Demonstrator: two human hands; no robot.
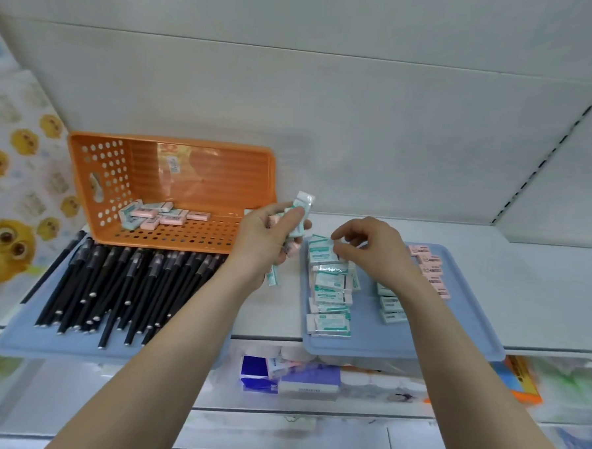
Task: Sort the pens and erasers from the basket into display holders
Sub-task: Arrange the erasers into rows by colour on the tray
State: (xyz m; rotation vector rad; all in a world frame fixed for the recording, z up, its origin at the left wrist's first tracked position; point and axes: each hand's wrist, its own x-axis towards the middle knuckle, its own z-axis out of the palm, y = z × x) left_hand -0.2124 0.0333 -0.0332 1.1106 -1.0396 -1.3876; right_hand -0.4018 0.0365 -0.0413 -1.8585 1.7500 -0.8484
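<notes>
Bare forearms stretched over a white shelf [541, 288], both hands busy with wrapped erasers.

Left hand [270, 236] gripped a bundle of erasers [300, 211], teal-and-white and pink, hiding the right corner of the perforated orange plastic basket [119, 167]; loose erasers [158, 215] lay inside it. Right hand [372, 252] pinched the top eraser [322, 251] of a teal row [330, 294] on the smooth blue tray [401, 343], its wrist covering part of a second row [391, 308]; pink erasers [429, 269] lined the far side. Glossy black pens [120, 283] filled another blue tray [41, 345] at left, beside chick-patterned paper [9, 243]. Label print was too blurred to read.
</notes>
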